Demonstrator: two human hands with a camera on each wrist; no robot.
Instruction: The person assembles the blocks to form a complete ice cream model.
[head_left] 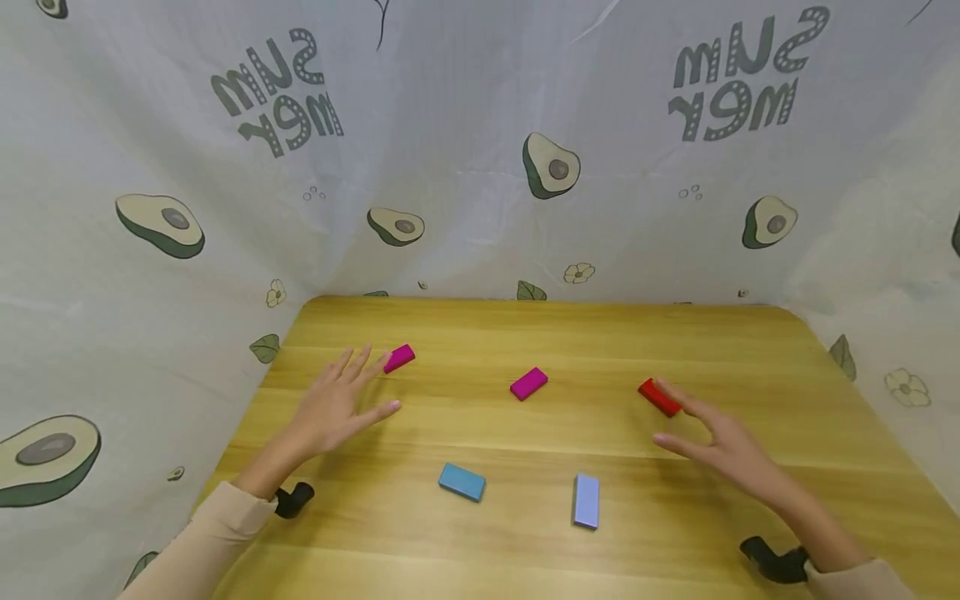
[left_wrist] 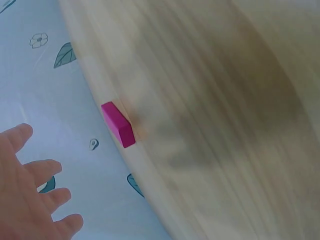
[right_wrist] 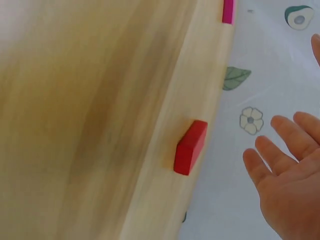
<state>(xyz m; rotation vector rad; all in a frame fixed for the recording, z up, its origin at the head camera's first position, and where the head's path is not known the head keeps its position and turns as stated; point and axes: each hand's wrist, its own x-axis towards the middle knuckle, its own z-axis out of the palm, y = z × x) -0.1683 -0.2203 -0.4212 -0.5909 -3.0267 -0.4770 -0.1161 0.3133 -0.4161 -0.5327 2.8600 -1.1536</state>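
Note:
Fingers spread, my left hand (head_left: 330, 412) hovers over the left side of the wooden table, nearest to a magenta block (head_left: 400, 358). The left wrist view has that magenta block (left_wrist: 118, 124) apart from the fingers. On the other side my right hand (head_left: 723, 446) is held above the table with its fingers extended, close to a red block (head_left: 660, 397). In the right wrist view a gap separates the red block (right_wrist: 190, 147) from the hand. Neither hand holds anything. Between the hands lie a second magenta block (head_left: 528, 383), a blue block (head_left: 462, 482) and a lavender block (head_left: 587, 502).
The wooden table (head_left: 525, 562) has rounded far corners. A pale cloth (head_left: 465, 158) printed with avocados, leaves and flowers hangs behind it and along both sides. Black straps with mounts (head_left: 772, 560) sit at both wrists.

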